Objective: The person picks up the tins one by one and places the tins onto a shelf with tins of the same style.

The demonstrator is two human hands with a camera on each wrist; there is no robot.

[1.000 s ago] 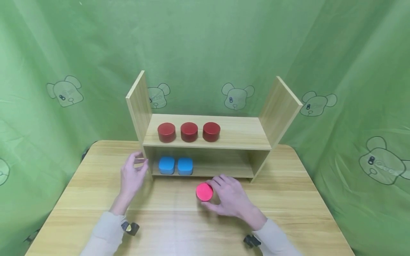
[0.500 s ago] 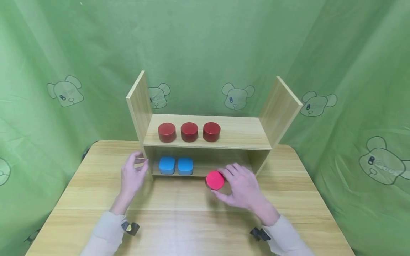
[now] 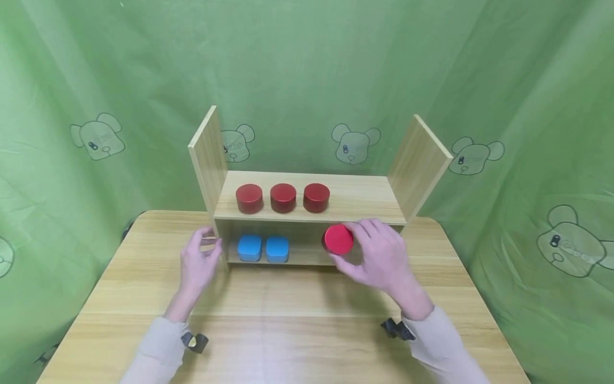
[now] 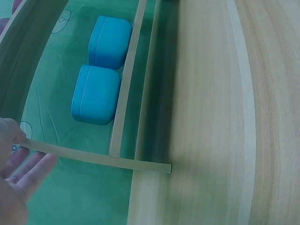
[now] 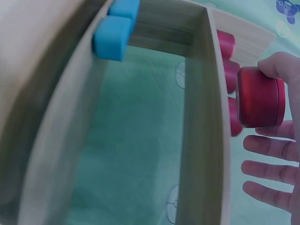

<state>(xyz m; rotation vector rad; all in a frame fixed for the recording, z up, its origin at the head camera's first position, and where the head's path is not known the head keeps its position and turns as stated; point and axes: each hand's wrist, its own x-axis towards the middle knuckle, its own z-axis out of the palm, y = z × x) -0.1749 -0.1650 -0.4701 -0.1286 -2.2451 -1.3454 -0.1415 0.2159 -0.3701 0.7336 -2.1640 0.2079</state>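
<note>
My right hand (image 3: 381, 258) grips a red round tin (image 3: 338, 239) between thumb and fingers, raised in front of the wooden shelf's lower opening. In the right wrist view the tin (image 5: 260, 98) shows a lid seam, and the other fingers stretch out beyond it. My left hand (image 3: 198, 261) is at the left side panel of the shelf (image 3: 307, 220); the left wrist view has the thumb and fingers about the panel's edge (image 4: 93, 157). Several matching things stand on the shelf: three red tins (image 3: 283, 198) on the upper board and two blue rounded boxes (image 3: 250, 248) below.
The shelf stands on a wood-grain table (image 3: 268, 341), its two side panels rising above the upper board. The right panel (image 3: 419, 165) stands beyond my right hand. A green curtain (image 3: 307, 69) with printed bear heads hangs behind and around the table.
My right hand has lifted the red tin off the table area and carried it forward, up and to the right, to the shelf front. My left hand has stayed put.
</note>
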